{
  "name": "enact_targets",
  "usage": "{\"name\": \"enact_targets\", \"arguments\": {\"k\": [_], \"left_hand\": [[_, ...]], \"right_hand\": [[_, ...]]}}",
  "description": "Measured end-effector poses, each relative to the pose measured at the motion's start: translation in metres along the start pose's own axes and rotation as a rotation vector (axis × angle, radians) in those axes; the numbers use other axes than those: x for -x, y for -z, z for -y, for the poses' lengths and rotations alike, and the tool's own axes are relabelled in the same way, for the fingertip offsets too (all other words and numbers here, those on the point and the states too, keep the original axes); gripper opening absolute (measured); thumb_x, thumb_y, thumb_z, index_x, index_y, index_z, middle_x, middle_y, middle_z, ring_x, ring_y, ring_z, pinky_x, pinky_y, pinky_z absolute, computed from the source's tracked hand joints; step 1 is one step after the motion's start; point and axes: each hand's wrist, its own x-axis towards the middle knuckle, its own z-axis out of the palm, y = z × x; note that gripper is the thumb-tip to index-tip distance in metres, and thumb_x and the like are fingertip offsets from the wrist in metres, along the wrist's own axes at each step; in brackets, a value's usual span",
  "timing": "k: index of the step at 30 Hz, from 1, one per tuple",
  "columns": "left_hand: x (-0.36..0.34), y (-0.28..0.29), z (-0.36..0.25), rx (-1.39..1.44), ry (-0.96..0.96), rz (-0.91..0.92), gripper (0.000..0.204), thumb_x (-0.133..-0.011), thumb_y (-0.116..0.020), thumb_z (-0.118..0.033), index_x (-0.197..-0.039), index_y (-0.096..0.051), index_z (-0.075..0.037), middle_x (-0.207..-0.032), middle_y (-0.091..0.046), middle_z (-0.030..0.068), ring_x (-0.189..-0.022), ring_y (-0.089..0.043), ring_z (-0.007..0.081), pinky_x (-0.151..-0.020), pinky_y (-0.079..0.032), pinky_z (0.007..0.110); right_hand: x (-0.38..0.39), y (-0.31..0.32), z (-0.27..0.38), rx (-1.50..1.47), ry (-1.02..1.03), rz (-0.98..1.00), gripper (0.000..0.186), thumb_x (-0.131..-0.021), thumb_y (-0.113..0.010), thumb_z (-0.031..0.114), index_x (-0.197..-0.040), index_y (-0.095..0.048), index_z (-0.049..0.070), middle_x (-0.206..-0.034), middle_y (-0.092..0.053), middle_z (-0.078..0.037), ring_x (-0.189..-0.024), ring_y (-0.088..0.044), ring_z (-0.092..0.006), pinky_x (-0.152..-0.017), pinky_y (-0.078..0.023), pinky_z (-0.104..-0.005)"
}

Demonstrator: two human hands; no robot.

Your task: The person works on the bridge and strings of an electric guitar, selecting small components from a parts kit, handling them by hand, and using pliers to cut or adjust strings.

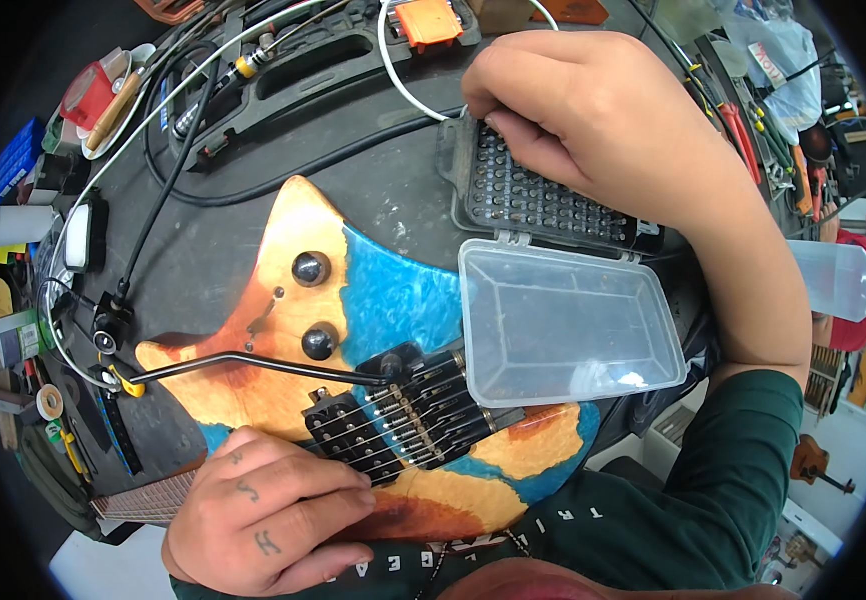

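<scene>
An electric guitar (pixel 403 290) with a wood and blue resin body lies in front of me, its neck pointing left. It carries two black knobs, a black pickup (pixel 348 432), a black bridge (pixel 423 410) and a long black tremolo arm (pixel 253 358). Across the strings by the pickup rests my left hand (pixel 273 510), fingers loosely extended and thumb apart. My right hand (pixel 563 110) reaches over a bit case (pixel 553 195) filled with rows of small screwdriver bits. Its fingertips are pinched at the case's far left corner; whatever they hold is hidden. The case's clear lid (pixel 573 320) hangs open over the guitar body.
A black cable (pixel 283 185) and a white cable (pixel 103 185) cross the dark worktop. Beyond the guitar lies a black tool case (pixel 293 80). Tools and small containers crowd the left edge, with pliers (pixel 741 140) at the right. Another guitar (pixel 818 465) stands further off at right.
</scene>
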Motion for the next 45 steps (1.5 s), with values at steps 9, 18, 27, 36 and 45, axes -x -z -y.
{"name": "enact_targets", "arguments": {"k": [9,18,27,36,45], "left_hand": [[0.003,-0.004,0.011,-0.008,-0.043,-0.009,0.046,-0.084,-0.094,-0.038,-0.114,-0.078,-0.008,-0.111,-0.080,0.0076,-0.085,-0.072,0.0254,-0.074,-0.049,0.039],[0.008,-0.003,0.001,-0.061,-0.051,-0.021,0.047,-0.084,-0.094,-0.034,-0.117,-0.077,-0.006,-0.113,-0.080,0.0100,-0.089,-0.073,0.0285,-0.077,-0.051,0.040],[0.008,-0.005,0.003,-0.054,-0.069,-0.020,0.045,-0.084,-0.094,-0.032,-0.116,-0.077,-0.006,-0.114,-0.079,0.0101,-0.090,-0.073,0.0283,-0.077,-0.051,0.040],[0.011,-0.005,-0.002,-0.032,-0.062,-0.040,0.045,-0.081,-0.094,-0.029,-0.115,-0.077,-0.004,-0.113,-0.078,0.0103,-0.090,-0.072,0.0289,-0.081,-0.052,0.040],[0.029,-0.009,-0.006,0.478,0.067,-0.350,0.035,-0.099,-0.077,-0.012,-0.128,-0.069,0.004,-0.111,-0.076,0.0110,-0.103,-0.073,0.0186,-0.092,-0.058,0.034]], "right_hand": [[-0.004,0.001,0.001,0.068,-0.053,0.063,0.015,-0.094,-0.074,0.005,-0.106,-0.063,0.005,-0.093,-0.068,-0.012,-0.088,-0.070,-0.0371,-0.076,-0.056,-0.0461],[-0.004,0.010,0.003,0.076,0.025,0.032,0.010,-0.096,-0.074,0.008,-0.103,-0.067,0.005,-0.096,-0.069,-0.013,-0.091,-0.071,-0.0361,-0.080,-0.058,-0.0460],[-0.008,0.003,0.002,0.163,0.058,0.060,0.013,-0.099,-0.071,0.008,-0.107,-0.061,0.005,-0.093,-0.065,-0.012,-0.087,-0.069,-0.0345,-0.077,-0.056,-0.0454],[-0.013,0.017,0.004,0.090,0.061,0.002,0.011,-0.096,-0.067,0.008,-0.102,-0.059,0.002,-0.090,-0.066,-0.018,-0.084,-0.069,-0.0422,-0.075,-0.057,-0.0486],[-0.017,0.076,0.087,-0.267,-0.015,-0.156,0.012,-0.109,-0.056,0.010,-0.114,-0.056,-0.001,-0.095,-0.053,-0.006,-0.081,-0.050,-0.0179,-0.076,-0.046,-0.0315]]}}
